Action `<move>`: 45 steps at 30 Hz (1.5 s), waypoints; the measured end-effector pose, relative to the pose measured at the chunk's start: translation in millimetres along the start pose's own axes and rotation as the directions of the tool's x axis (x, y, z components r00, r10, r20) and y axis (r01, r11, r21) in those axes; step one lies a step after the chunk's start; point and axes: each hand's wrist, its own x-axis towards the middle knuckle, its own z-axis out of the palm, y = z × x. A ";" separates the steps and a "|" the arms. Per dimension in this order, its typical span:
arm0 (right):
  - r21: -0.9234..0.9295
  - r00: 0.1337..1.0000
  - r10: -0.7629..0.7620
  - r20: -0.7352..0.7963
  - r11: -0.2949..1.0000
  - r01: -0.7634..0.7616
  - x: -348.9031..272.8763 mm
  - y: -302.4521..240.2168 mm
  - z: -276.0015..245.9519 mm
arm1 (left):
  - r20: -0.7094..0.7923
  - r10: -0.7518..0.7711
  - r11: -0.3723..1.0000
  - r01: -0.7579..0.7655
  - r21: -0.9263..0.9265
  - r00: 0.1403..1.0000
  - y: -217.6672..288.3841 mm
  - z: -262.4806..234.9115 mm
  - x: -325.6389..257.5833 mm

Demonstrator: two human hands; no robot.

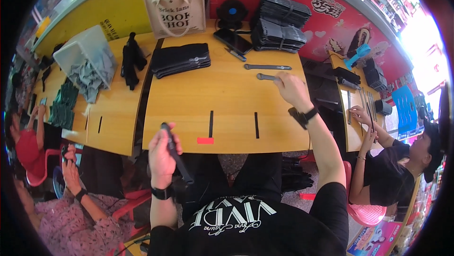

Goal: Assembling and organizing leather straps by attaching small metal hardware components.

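Observation:
My left hand [162, 155] is closed around a long, dark, narrow piece [178, 159] with a rounded upper end, held slanting just off the front edge of the table. Its exact kind does not show. At the right side of the tabletop, my right hand [293, 91] has its fingertips on a flat grey strip [266, 76] with a rounded end. Those fingers are bent and partly cover the strip's right end. Just beyond lies a similar dark grey strip [267, 67] with a pale mark, untouched.
A folded black cloth stack [182, 60] and a canvas bag [176, 10] stand at the back. Bundled dark pieces [279, 36], a phone [233, 41] and a small fan [231, 11] sit farther right. Black tape marks [211, 123] line the tabletop [189, 100]. Co-workers sit at both sides.

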 end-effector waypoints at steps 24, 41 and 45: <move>0.673 0.949 -0.034 -0.312 0.697 0.247 -159.5 -180.7 13.0 | 0.328 -0.196 0.980 0.181 0.077 0.924 -43.9 72.7 -29.0; 0.572 0.930 -0.094 -0.356 0.765 0.297 -157.5 -190.6 9.7 | 0.327 -0.193 0.977 0.214 -0.029 0.925 -45.7 70.2 -29.7; 0.407 0.902 -0.177 -0.393 0.846 0.344 -157.8 -190.9 10.9 | 0.320 -0.151 0.984 0.172 -0.037 0.935 -49.7 69.0 -31.8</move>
